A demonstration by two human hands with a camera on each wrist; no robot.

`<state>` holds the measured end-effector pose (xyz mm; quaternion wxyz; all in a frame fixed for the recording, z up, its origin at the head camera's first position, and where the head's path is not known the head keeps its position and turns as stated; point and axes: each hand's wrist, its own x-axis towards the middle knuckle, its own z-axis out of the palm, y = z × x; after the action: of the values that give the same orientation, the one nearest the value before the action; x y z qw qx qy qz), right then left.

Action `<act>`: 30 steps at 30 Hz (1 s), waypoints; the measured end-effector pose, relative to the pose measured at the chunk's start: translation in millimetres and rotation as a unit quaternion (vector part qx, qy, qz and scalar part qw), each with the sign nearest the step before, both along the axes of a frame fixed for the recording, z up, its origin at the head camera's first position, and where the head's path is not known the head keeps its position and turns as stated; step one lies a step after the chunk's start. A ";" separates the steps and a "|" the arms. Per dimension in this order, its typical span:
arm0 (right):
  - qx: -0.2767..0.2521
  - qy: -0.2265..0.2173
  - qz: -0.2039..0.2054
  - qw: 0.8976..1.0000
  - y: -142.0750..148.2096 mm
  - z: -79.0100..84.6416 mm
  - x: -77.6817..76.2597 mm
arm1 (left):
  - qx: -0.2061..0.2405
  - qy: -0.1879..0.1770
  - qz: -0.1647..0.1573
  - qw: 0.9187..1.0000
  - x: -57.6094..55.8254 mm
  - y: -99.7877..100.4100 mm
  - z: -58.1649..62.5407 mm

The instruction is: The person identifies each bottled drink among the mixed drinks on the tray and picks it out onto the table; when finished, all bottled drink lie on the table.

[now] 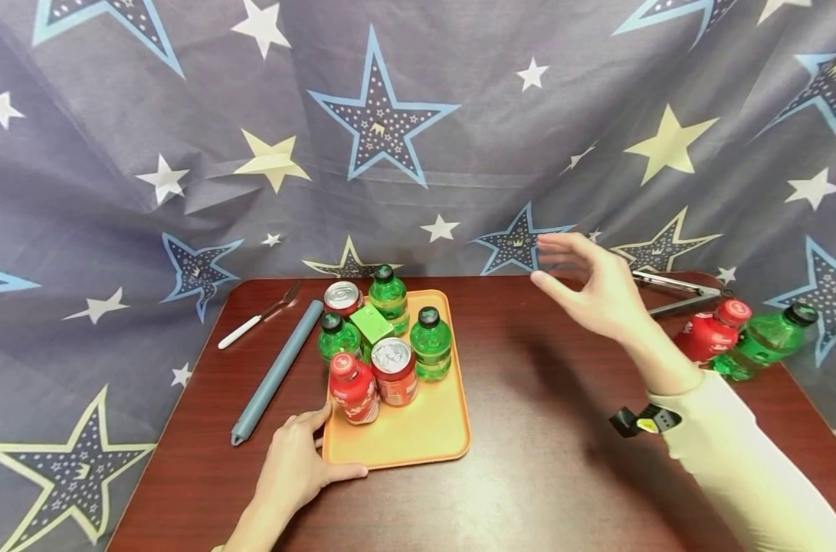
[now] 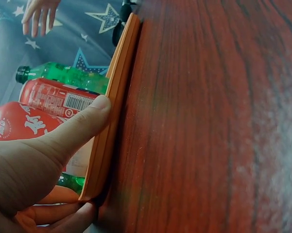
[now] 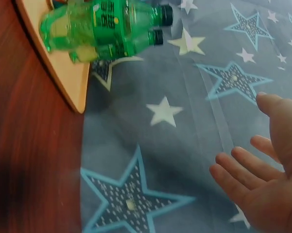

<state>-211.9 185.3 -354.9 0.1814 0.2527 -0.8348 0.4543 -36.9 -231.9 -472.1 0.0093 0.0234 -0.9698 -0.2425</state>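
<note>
An orange tray lies on the table, its near left corner held by my left hand. The thumb lies along the front rim, while the other fingers reach round the left side. On the tray stand a red bottle, a red can, another red can, a small green box and green bottles with black caps. My right hand is raised in the air right of the tray, fingers extended and holding nothing. In the right wrist view its palm shows.
Left of the tray lies a grey-blue rod, with a white-handled fork beyond it. On the right, a red bottle, a green bottle and metal tongs sit beyond my right arm. A star-patterned cloth hangs behind the table.
</note>
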 end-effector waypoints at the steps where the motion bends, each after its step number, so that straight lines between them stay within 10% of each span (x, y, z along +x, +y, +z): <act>1: 0.002 -0.001 0.003 1.000 -3.7 -2.2 0.1 | 0.000 -0.003 0.000 1.000 -0.2 0.2 0.2; 30: 0.014 -0.067 0.161 0.985 -102.4 -55.8 15.4 | 0.015 0.007 0.000 1.000 0.4 -0.3 -1.4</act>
<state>-196.5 82.9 -410.6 0.0459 0.3551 -0.7995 0.4822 -36.5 -232.2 -473.5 0.0154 0.0224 -0.9659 -0.2577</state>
